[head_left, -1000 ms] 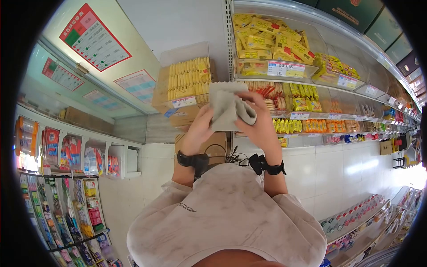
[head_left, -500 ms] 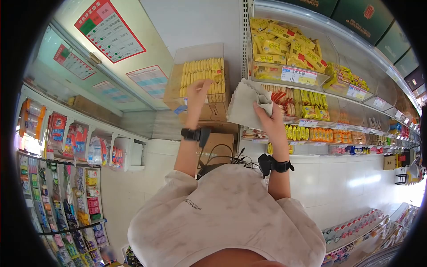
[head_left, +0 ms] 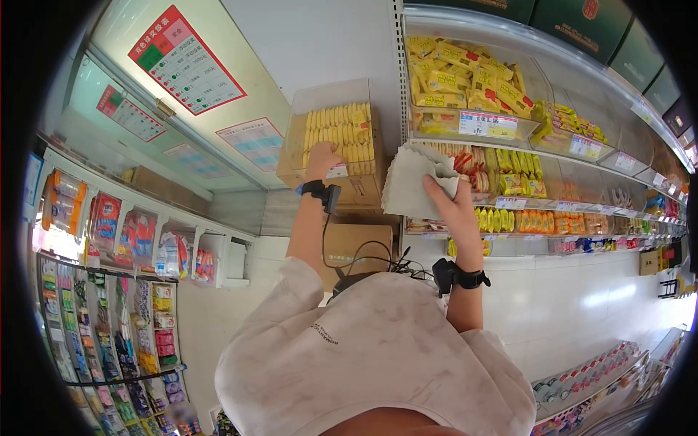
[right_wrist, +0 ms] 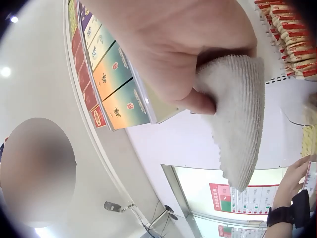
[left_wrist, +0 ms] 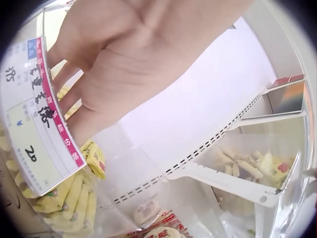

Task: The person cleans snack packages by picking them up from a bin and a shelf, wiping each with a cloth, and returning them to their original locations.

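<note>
My left hand (head_left: pixel 323 158) is at the front of a clear-sided bin (head_left: pixel 331 91) of yellow wrapped snack packets (head_left: pixel 336 122), its fingers reaching over them. Seen from the left wrist, a price tag (left_wrist: pixel 42 116) hides those fingertips, and more yellow packets (left_wrist: pixel 72 206) show below the tag. A folded light grey cloth (head_left: pixel 413 178) is in my right hand (head_left: pixel 458 207), thumb on top, in front of the snack shelves. From the right wrist, the cloth (right_wrist: pixel 237 119) has a ribbed surface and hangs from the thumb and curled fingers.
Shelves to the right hold a bin of yellow packets (head_left: pixel 472 73) and rows of smaller snacks (head_left: pixel 509 174). Below the left bin stands a cardboard box (head_left: pixel 356 243) with black cables (head_left: pixel 396 263) near it. A glass cabinet (head_left: pixel 203 94) and hanging goods (head_left: pixel 138 232) are at left.
Both hands held the cloth at first. The left hand let go and moved left to the packet bin, then lower at its front. The right hand kept the cloth and shifted right.
</note>
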Action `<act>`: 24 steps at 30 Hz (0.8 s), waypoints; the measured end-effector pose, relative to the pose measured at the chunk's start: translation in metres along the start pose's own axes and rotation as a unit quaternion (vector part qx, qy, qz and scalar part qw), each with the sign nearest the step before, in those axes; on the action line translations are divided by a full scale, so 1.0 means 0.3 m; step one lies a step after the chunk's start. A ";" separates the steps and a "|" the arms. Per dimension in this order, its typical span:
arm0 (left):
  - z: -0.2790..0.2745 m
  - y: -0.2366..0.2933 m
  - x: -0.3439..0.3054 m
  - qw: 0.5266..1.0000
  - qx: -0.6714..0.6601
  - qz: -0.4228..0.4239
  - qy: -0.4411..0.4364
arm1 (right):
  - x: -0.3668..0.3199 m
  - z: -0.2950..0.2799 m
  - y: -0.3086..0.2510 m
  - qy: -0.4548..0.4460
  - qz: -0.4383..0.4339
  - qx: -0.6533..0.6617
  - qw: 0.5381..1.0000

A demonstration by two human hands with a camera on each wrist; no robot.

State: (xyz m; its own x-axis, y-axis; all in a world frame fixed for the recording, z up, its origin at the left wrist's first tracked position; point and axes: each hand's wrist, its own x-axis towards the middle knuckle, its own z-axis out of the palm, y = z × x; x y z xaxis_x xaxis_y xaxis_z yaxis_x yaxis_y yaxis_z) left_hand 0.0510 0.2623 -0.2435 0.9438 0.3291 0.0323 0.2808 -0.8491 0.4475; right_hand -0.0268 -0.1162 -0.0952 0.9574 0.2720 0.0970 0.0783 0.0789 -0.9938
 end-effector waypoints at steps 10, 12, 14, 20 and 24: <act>-0.135 0.142 -0.186 0.951 -0.265 0.054 0.152 | 0.012 -0.007 0.073 0.004 0.043 -0.004 0.999; -0.222 0.231 -0.290 0.919 -0.371 0.089 0.097 | 0.032 0.002 0.108 -0.002 0.062 -0.010 0.998; -0.309 0.364 -0.418 0.856 -0.504 0.108 0.035 | 0.053 0.042 0.167 -0.028 0.045 0.004 0.999; -0.340 0.493 -0.562 0.823 -0.552 0.132 0.004 | 0.030 0.232 0.108 -0.019 -0.022 0.120 0.992; -0.346 0.473 -0.586 0.779 -0.622 0.083 0.003 | 0.043 0.213 0.118 -0.061 -0.010 0.112 0.992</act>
State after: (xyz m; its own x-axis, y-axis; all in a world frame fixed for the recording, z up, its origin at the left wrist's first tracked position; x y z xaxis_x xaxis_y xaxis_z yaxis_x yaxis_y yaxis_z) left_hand -0.0931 0.1269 -0.0929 0.9474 0.2614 0.1847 -0.2348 0.1755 0.9561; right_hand -0.0295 -0.0487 -0.1256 0.9141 0.3816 0.1370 0.0210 0.2929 -0.9559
